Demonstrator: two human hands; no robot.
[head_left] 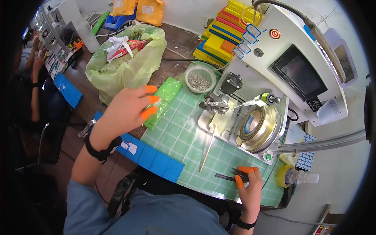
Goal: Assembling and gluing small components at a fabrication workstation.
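Observation:
My left hand (127, 109), with orange finger cots on its fingertips, is over the left edge of a bright green tray (166, 96) with a clear, shiny cover. Its fingers are apart, and nothing shows between them; whether they touch the tray I cannot tell. Low on the right, my right hand (250, 190) has its cot-covered thumb and finger closed around dark tweezers (239, 174), close to the green gridded mat (188, 149). A slim dark strip (224, 177) lies beside their tips. A thin wooden stick (206, 154) rests on the mat between my hands.
A white machine (284, 51) with a screen and round metal dish (254, 125) stands at right. Behind the mat are a bowl of small metal parts (199, 80), a green plastic bag (117, 74) and stacked yellow trays (219, 43). Blue strips (152, 158) line the front edge.

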